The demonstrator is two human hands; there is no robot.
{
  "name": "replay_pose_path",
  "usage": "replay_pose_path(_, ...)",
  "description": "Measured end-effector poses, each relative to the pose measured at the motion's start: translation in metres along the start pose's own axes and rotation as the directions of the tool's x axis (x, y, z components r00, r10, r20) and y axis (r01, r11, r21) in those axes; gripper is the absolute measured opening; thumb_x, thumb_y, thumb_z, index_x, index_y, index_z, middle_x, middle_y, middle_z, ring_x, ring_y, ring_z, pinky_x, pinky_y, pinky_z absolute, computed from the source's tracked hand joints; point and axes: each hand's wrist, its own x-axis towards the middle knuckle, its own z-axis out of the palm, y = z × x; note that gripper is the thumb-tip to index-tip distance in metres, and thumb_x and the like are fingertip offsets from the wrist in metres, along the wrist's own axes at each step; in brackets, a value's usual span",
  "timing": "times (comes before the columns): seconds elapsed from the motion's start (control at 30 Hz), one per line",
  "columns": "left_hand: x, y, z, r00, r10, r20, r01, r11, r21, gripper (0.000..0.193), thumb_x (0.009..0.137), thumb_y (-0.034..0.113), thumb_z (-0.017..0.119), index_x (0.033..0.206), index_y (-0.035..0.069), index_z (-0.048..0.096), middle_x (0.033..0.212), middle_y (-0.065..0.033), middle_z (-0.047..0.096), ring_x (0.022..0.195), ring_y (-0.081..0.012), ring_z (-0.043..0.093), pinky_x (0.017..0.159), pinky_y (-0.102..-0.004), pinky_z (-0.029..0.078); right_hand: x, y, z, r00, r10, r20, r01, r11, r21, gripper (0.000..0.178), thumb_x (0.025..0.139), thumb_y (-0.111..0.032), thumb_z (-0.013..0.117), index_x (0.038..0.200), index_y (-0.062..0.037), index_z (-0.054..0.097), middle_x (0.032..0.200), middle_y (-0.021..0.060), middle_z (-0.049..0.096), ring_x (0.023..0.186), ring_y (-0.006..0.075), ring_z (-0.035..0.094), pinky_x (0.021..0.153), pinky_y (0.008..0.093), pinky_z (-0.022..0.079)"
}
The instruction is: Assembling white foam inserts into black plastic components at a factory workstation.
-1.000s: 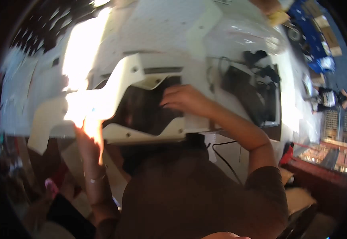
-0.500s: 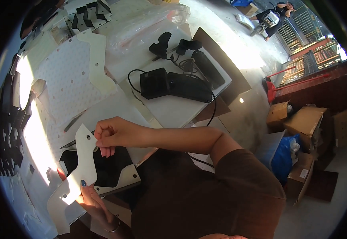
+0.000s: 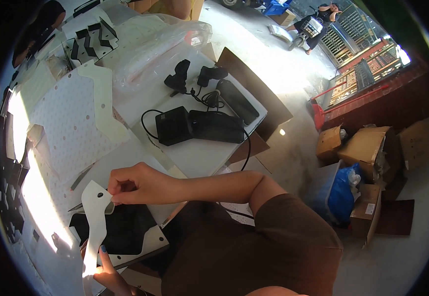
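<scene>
A white wavy-edged strip with punched holes point(image 3: 96, 222) stands upright between my two hands. My right hand point(image 3: 134, 184) pinches its upper corner near a hole. Lower down, the thumb of my left hand point(image 3: 109, 276) presses against the strip, with most of its fingers hidden behind it. Just behind and below lies a black sheet point(image 3: 128, 228) on a pale wavy-edged piece point(image 3: 154, 240) with holes. A matching pale wavy strip point(image 3: 104, 101) rests farther off on a dotted white sheet point(image 3: 59, 126).
Beyond my right forearm sit a black power box with cables point(image 3: 175, 126) and a black tray point(image 3: 239, 101). Clear plastic wrap point(image 3: 160, 47) lies at the back. Cardboard boxes point(image 3: 364, 145) and a blue bag point(image 3: 343, 185) stand on the floor to the right. A person point(image 3: 323, 17) sits on a scooter beyond.
The strip has turned more edge-on, and its lower end has swung rightward. Both hands keep hold of it. The whole view has shifted, with table items now farther left.
</scene>
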Motion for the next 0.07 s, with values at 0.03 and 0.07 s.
replay_pose_path(0.03, 0.0004, -0.0093, -0.0027, 0.999, 0.005, 0.054, -0.009, 0.997, 0.072, 0.049, 0.089, 0.009, 0.059, 0.134, 0.000, 0.043, 0.134, -0.0176, 0.048, 0.120, -0.0251, 0.049, 0.104, -0.0356, 0.035, -0.0002, -0.0019, -0.0012, 1.000, 0.003, 0.003, -0.002, 0.999, -0.039, 0.009, 0.088, -0.006, 0.062, 0.089, -0.0015, 0.054, 0.081, 0.0037, 0.060, 0.079, 0.0083, 0.062, 0.070, 0.0221, 0.049)
replay_pose_path(0.07, 0.0013, -0.0145, -0.0037, 0.994, 0.006, 0.113, -0.022, 0.989, 0.143, 0.057, 0.090, 0.011, 0.059, 0.141, 0.003, 0.034, 0.141, -0.0161, 0.041, 0.124, -0.0263, 0.047, 0.105, -0.0342, 0.033, -0.0007, -0.0041, -0.0015, 1.000, 0.020, -0.001, -0.020, 0.999, -0.048, 0.010, 0.088, -0.007, 0.062, 0.090, -0.0016, 0.054, 0.082, 0.0036, 0.061, 0.081, 0.0082, 0.062, 0.071, 0.0217, 0.049)
